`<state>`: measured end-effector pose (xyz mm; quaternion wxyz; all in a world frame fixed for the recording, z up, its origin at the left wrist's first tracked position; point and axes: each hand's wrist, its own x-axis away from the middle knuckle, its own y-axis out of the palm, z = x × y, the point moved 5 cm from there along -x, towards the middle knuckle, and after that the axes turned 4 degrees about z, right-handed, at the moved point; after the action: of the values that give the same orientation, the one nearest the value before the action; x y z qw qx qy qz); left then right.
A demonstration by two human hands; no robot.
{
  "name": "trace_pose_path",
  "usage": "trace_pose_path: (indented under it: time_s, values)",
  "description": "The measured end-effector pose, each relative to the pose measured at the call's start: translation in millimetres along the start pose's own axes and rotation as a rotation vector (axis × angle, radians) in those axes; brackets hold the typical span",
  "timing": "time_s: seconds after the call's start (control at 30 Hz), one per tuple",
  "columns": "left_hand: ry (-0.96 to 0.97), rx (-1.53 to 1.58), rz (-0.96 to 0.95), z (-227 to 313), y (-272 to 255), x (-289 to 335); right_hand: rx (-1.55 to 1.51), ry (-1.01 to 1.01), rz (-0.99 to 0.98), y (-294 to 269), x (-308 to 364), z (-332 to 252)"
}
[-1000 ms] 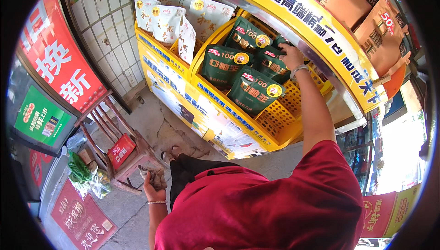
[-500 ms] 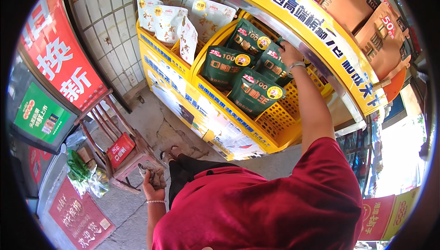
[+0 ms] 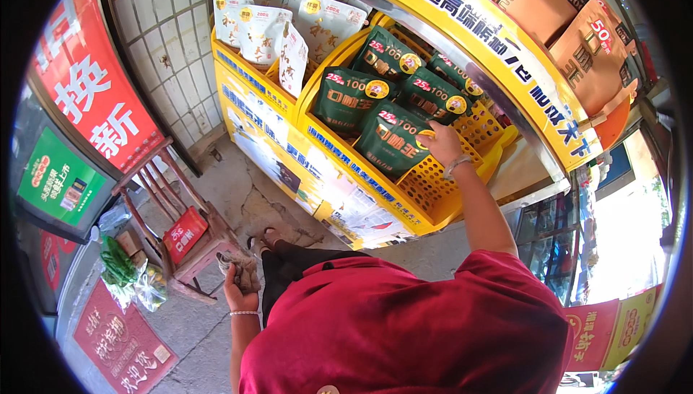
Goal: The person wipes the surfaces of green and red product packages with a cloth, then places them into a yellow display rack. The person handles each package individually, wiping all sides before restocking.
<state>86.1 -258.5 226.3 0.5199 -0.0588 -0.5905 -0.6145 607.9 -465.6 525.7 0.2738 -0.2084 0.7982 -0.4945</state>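
Observation:
My right hand (image 3: 444, 146) reaches into the yellow display bin (image 3: 433, 210), its fingers closed on the right edge of the front green pouch (image 3: 388, 140). Several more green pouches lean behind and beside that one, including a middle pouch (image 3: 427, 95) and a pouch at the back right (image 3: 453, 75). Low at my left side, my left hand (image 3: 242, 297) is closed around a crumpled grey-brown cloth (image 3: 238, 270).
White pouches (image 3: 263, 33) stand in the bin's left compartment. Brown pouches (image 3: 595, 58) sit on the upper shelf, behind a curved yellow sign (image 3: 476, 29). At left are a wooden chair (image 3: 195, 260) holding a red packet (image 3: 185, 234), and bagged green vegetables (image 3: 119, 260).
My right hand has come from the back of the bin toward me, to the front green pouch. The back-right pouch now shows more fully. My left hand still holds the cloth.

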Motion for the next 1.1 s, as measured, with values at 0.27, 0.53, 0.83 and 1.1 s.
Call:
trace_pose_path:
  time_s: [0.27, 0.53, 0.83, 1.1]
  values:
    - [0.037, 0.018, 0.01, 3.5, -4.9, -0.2, -0.066, 0.048, 0.032, 6.7, -8.1, 27.1]
    - [0.056, 0.02, 0.027, 0.8, -3.2, 0.0, -0.274, 0.117, 0.143, -18.0, -17.9, 33.5]
    - [0.048, 0.02, 0.089, 2.0, -9.0, 7.4, 0.123, 0.125, 1.089, -87.2, -79.3, 169.2]
    - [0.088, 0.07, 0.109, 7.6, -22.4, 3.2, -0.81, 0.739, 0.528, -48.3, -114.4, 181.4]
